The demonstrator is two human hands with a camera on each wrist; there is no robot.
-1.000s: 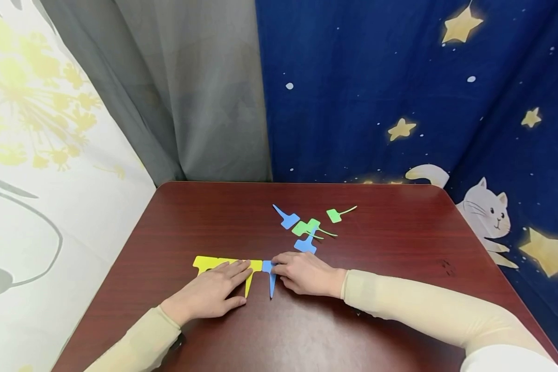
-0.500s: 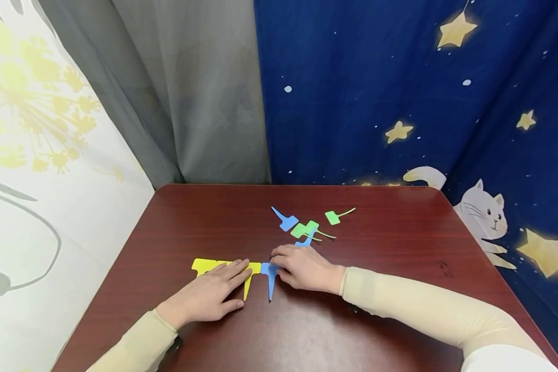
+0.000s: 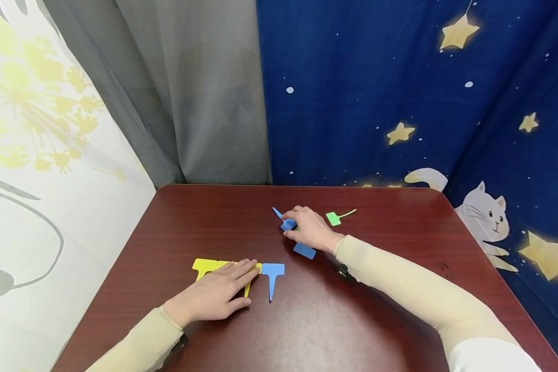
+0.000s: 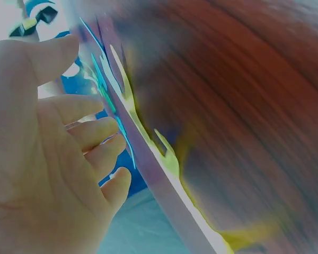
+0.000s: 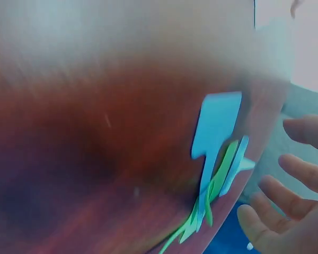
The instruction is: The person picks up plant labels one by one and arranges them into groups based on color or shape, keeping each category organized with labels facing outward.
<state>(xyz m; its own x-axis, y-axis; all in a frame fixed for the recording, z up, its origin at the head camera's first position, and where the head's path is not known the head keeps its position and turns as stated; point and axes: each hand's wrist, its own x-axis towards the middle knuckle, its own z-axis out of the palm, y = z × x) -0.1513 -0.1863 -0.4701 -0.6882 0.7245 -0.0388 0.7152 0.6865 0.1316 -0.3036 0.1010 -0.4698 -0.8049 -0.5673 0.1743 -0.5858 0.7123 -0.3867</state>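
My left hand (image 3: 216, 294) rests with straight fingers on a row of yellow T-shaped plant labels (image 3: 205, 264), covering part of them. Right of that row, a blue T-shaped plant label (image 3: 273, 269) lies flat, its pointed stem toward me. My right hand (image 3: 310, 227) is over the loose pile, fingers spread and slightly bent. Beside its fingertips lies a blue plant label (image 3: 288, 224); another blue label (image 3: 304, 251) shows below the hand. In the right wrist view, green labels (image 5: 222, 169) overlap the blue ones, with nothing between the fingers.
A green label (image 3: 334, 218) with a thin tail lies to the right of the pile. The dark red tabletop (image 3: 390, 217) ends at a grey curtain (image 3: 214, 103) and a blue star-patterned curtain (image 3: 344, 103).
My right hand has left the blue plant label beside the yellow row and moved up and away to the loose pile. My left hand stays almost in place.
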